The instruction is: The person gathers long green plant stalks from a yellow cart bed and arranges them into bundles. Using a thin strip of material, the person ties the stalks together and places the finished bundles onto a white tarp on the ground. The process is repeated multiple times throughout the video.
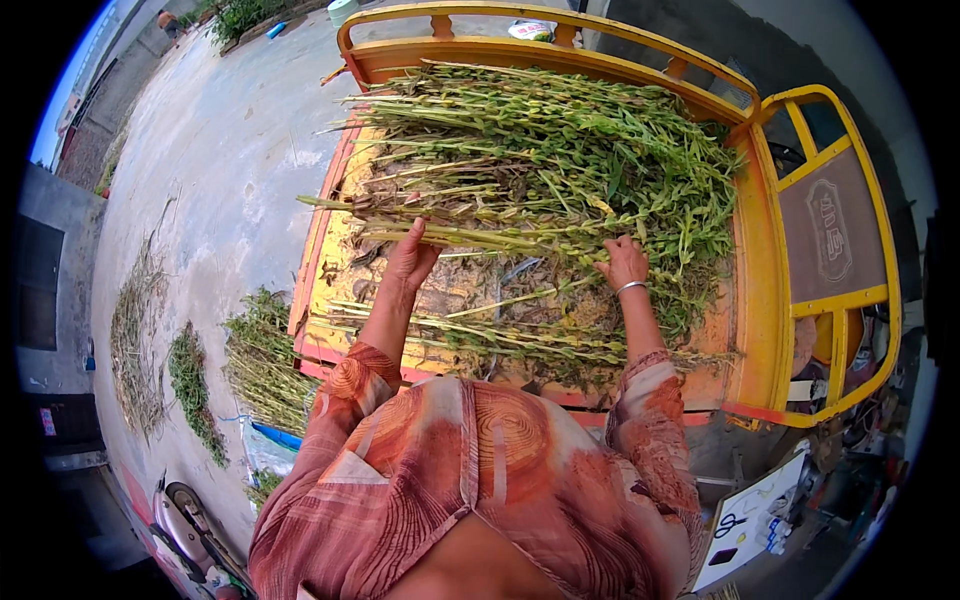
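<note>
My left hand is closed round the bare stem ends of a bundle of cut stalks, its thumb pointing up. Farther along the same bundle, my right hand, with a silver bangle at the wrist, curls its fingers round the leafy, podded part. The stalks look like sesame, with pale stems to the left and green pods to the right. Beyond my hands a thick heap of such stalks covers the far half of the yellow cargo bed. A thinner row of stalks lies nearer me.
A yellow rail bounds the bed's far side; a yellow frame with a brown panel stands right. More cut plants lie on the concrete at left, near a parked scooter. A white board with scissors is at lower right.
</note>
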A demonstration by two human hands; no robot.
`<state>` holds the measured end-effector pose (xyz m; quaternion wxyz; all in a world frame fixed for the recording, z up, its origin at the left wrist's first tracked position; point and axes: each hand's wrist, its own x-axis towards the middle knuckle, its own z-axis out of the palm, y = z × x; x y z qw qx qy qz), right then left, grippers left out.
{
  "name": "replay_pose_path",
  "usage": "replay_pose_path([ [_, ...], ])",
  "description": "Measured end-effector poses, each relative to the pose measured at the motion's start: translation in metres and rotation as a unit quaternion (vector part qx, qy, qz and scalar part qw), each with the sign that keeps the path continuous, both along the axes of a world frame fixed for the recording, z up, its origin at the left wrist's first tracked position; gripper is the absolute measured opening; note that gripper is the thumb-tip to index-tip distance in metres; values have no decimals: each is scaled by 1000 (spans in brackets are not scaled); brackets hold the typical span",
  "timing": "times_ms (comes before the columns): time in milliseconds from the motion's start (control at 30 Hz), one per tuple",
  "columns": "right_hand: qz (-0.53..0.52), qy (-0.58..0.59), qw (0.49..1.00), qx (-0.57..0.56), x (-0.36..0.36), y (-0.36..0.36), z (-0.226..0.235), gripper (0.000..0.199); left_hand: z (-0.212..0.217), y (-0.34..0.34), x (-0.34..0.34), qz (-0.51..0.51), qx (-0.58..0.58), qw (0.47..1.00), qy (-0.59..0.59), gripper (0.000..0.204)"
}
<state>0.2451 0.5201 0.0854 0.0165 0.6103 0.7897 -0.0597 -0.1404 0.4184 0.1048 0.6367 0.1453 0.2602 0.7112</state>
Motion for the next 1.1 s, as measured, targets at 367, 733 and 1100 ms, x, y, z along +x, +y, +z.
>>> replay_pose_path([
  [367, -418, 695, 531, -247, 15, -76, -94, 95, 73, 32, 38, -55, 94, 993, 53, 39],
  [733, -196, 969, 66, -137, -14, -16, -18, 105, 175, -39, 32, 4, 182, 983, -5, 68],
  [1100, -244, 932, 173, -206, -19, -109, -46, 88, 3, -117, -78, 129, 9, 980, -154, 34],
])
